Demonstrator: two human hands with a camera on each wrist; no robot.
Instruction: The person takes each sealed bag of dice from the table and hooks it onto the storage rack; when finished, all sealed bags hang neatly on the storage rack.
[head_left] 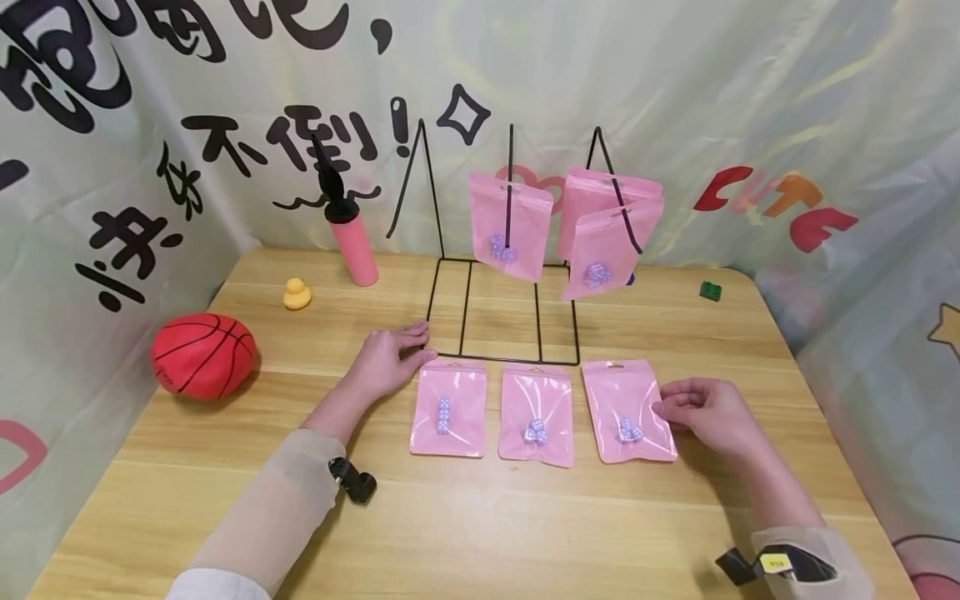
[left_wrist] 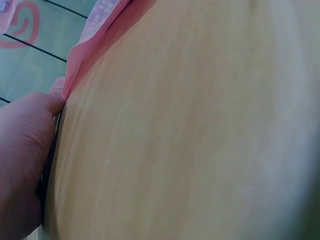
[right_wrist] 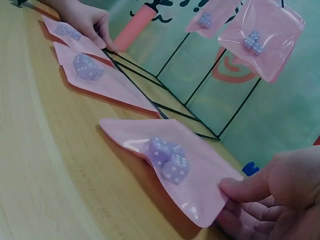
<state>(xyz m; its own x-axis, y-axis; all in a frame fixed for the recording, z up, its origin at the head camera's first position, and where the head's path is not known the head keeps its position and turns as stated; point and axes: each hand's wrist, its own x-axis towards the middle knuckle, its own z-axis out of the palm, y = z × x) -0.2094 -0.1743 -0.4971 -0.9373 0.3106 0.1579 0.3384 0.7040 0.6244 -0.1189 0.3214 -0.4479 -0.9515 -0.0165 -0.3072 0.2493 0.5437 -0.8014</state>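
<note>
Three pink zip bags lie in a row on the wooden table: a left bag (head_left: 467, 404), a middle bag (head_left: 517, 400) and a right bag (head_left: 615, 392), each with purple dotted dice inside. My right hand (head_left: 712, 414) pinches the right bag's side edge, thumb on top and fingers beneath; the dice (right_wrist: 169, 159) show through the film. My left hand (head_left: 386, 362) holds the front left corner of a black wire rack (head_left: 510, 360), thumb close to the left bag's top corner. Three more pink bags hang from the rack's hooks, including a front right one (head_left: 588, 229).
A red basketball (head_left: 204, 357), a yellow rubber duck (head_left: 297, 294) and a pink hand pump (head_left: 356, 254) stand on the left. At the back right lies a green toy brick (head_left: 710, 291). A printed curtain (head_left: 720, 100) backs the table.
</note>
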